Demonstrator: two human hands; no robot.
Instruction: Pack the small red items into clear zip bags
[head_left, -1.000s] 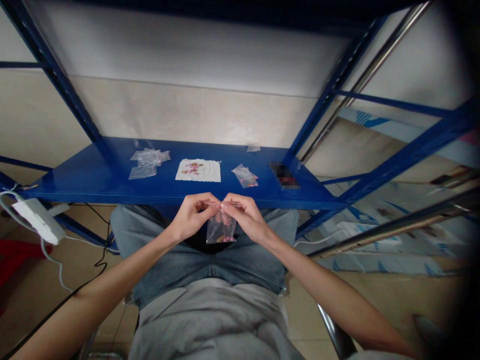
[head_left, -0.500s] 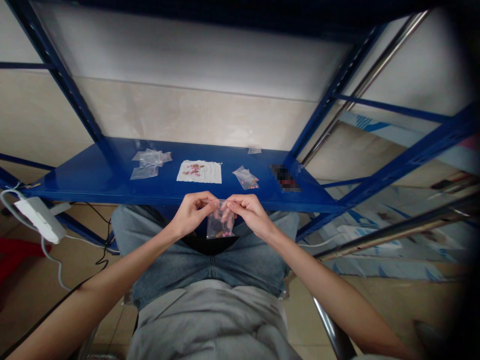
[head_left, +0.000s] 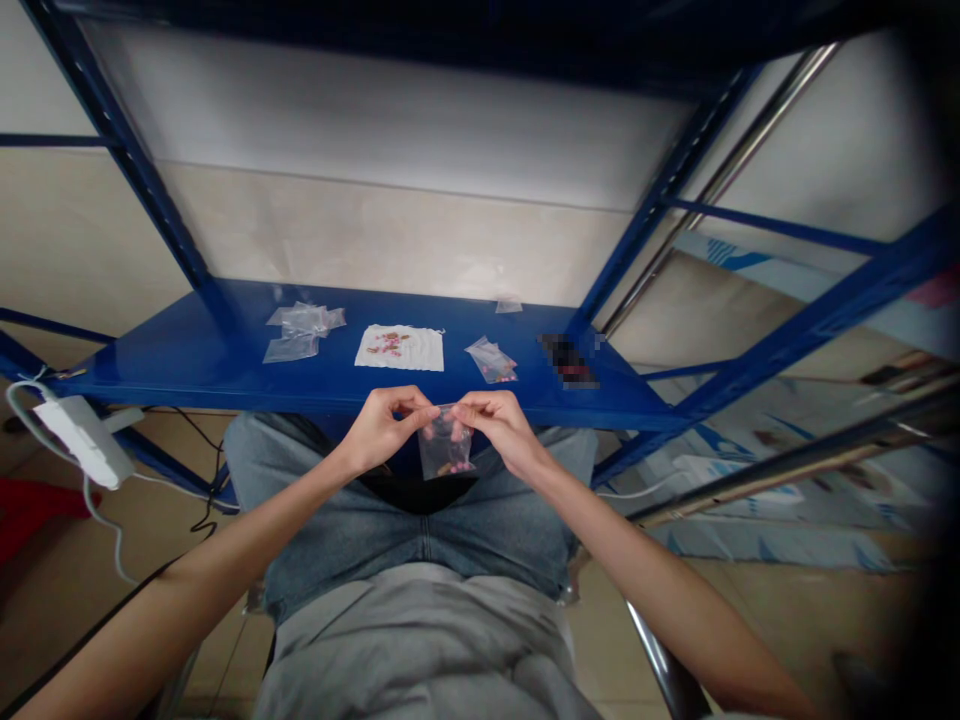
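Note:
A small clear plastic bag (head_left: 444, 447) hangs upright over my lap, just in front of the shelf's edge, with several pink and brownish bits at its bottom. My left hand (head_left: 390, 425) pinches its top edge on the left side. On the right side of the same edge, the thumb and fingers of my right hand (head_left: 499, 425) are closed. Beyond my hands, a white cloth (head_left: 420, 350) lies flat with small pink and brown pieces (head_left: 391, 344) on it. To its right are clear bags (head_left: 491, 358) with similar pink bits inside.
On the blue shelf (head_left: 202, 370), flat clear bags (head_left: 300, 330) overlap at the left and another clear bag (head_left: 508, 305) lies at the back. A dark, blurred-out object (head_left: 568, 360) is at the right. A white power strip (head_left: 90, 440) hangs by the left corner.
The bag's lower end has swung slightly to the right. Both hands keep their pinch along its top edge; the view has shifted a little.

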